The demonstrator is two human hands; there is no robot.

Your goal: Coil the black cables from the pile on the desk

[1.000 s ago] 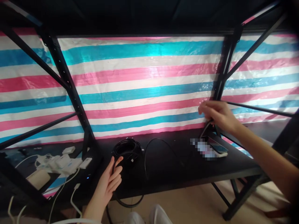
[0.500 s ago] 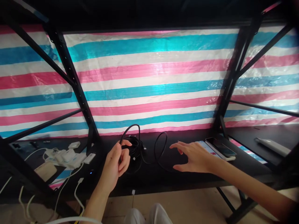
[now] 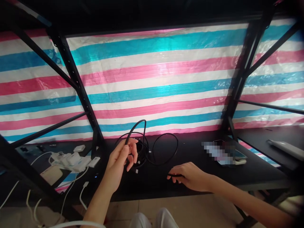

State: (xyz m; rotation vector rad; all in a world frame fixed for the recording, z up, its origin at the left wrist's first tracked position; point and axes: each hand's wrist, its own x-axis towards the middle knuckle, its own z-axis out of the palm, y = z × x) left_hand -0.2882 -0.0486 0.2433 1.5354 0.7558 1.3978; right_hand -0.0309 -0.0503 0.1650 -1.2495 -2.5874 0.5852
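My left hand [image 3: 120, 169] pinches a black cable [image 3: 131, 131] between thumb and index finger, and a bend of it arches up above the hand. Behind and partly hidden by those fingers lies a coiled heap of black cable [image 3: 142, 152] with small light-coloured tips. A wide loop of the cable spreads over the black shelf [image 3: 156, 186] between my hands. Lower down on the right, my right hand [image 3: 190, 176] is closed on a dark, thin piece that looks like part of the cable.
White chargers and a power strip [image 3: 73, 161] with white cords clutter the left side. Phones [image 3: 238, 154], partly blurred out, lie at the right. Black metal posts [image 3: 78, 85] flank the shelf, with a striped sheet [image 3: 161, 82] behind.
My right hand has gone from open fingers above the shelf to a closed grip, lower and nearer me. The cable loop has widened. My left hand keeps its hold, shifted slightly right.
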